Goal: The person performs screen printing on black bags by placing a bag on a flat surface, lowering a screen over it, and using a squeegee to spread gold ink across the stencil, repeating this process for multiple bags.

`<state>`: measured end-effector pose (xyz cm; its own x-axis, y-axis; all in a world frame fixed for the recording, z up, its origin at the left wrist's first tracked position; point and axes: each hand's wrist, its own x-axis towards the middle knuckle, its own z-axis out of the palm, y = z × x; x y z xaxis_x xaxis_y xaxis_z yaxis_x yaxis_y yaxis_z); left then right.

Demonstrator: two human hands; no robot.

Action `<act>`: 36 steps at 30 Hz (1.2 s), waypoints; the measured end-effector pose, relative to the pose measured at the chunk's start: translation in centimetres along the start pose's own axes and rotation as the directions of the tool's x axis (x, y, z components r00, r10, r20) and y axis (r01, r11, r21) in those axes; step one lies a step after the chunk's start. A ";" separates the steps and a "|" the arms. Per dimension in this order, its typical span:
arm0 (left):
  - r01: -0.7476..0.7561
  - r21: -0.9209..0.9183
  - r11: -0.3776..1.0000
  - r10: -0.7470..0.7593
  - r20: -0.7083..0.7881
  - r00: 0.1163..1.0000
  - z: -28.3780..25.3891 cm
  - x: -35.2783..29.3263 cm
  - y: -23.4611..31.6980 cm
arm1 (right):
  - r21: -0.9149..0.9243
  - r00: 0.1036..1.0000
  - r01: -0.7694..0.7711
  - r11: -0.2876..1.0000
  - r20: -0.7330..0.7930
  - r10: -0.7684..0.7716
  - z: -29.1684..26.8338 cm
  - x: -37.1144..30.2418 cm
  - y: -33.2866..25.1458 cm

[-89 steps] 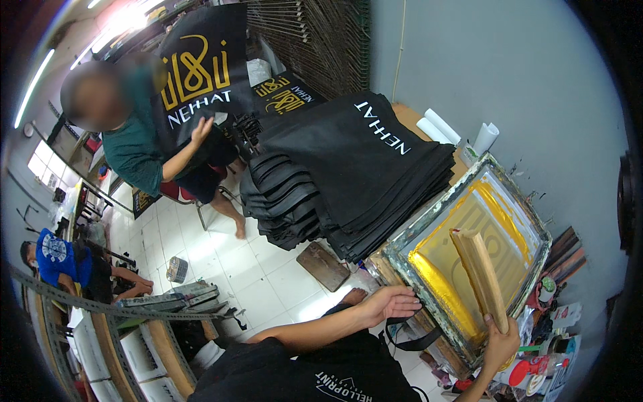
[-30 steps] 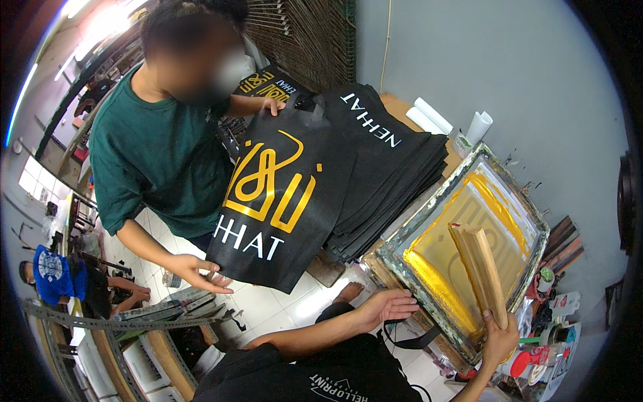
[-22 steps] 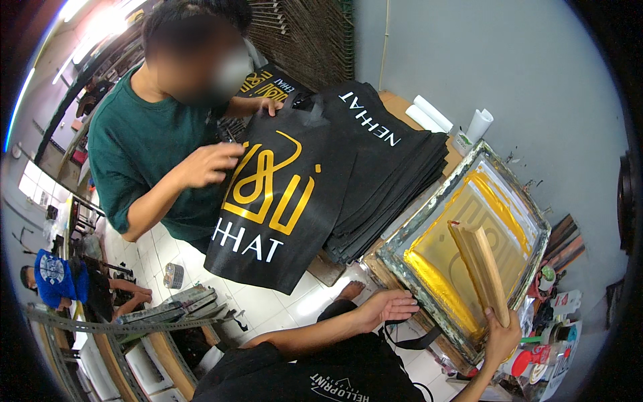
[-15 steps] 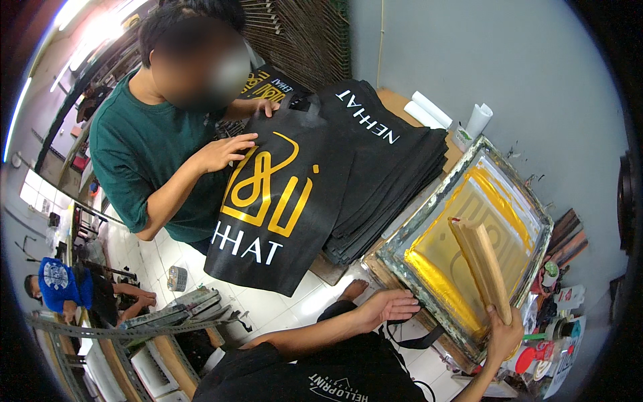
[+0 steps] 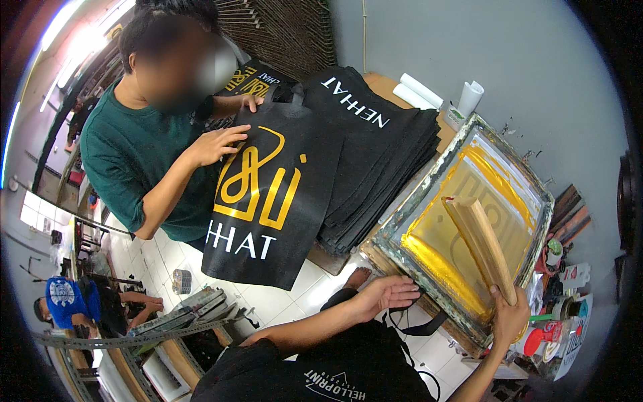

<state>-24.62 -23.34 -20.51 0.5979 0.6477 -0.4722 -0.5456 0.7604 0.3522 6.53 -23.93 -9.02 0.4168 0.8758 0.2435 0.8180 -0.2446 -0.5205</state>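
My right hand point(image 5: 510, 316) grips the lower end of a wooden squeegee point(image 5: 492, 251), which stands tilted over a printing screen point(image 5: 434, 295). Thick yellow ink point(image 5: 434, 269) lies along the screen's near inner edge, and a dark lettering pattern shows through the mesh. My left hand point(image 5: 390, 295) rests by the near left edge of the frame, fingers stretched out and holding nothing that I can see. A black strap point(image 5: 425, 326) hangs below that edge. Across from me, a person in a green shirt handles a black bag point(image 5: 281, 174) printed in yellow and white.
A thick stack of black printed bags point(image 5: 382, 161) lies left of the screen. White paper rolls point(image 5: 418, 92) are behind it. Tubs and bottles point(image 5: 539, 338) crowd the right side. Another person in blue point(image 5: 67, 298) sits far left, beyond a metal rack point(image 5: 154, 338).
The whole view has shifted slightly, moving the bags and the other person leftward in it. My right hand still holds the squeegee, and my left hand stays at the frame's edge.
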 end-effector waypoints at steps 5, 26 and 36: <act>-0.007 0.032 0.999 0.007 -0.010 1.000 0.3 -0.1 0.3 | -0.001 1.000 -0.005 1.000 0.004 0.005 -0.7 0.1 -0.2; -0.388 0.120 0.914 0.394 -0.031 0.918 1.4 -0.7 0.8 | 0.162 0.994 -0.105 0.981 0.003 0.105 -1.9 -0.7 0.9; -0.327 0.075 0.942 0.333 -0.096 0.938 1.5 -1.7 1.0 | 0.161 0.992 -0.117 0.980 -0.020 0.122 -3.0 -0.1 1.3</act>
<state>-25.34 -23.63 -18.16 0.3226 0.8562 -0.4036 -0.6652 0.5084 0.5469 8.74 -25.61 -7.29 0.5210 0.8310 0.1947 0.6892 -0.2751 -0.6703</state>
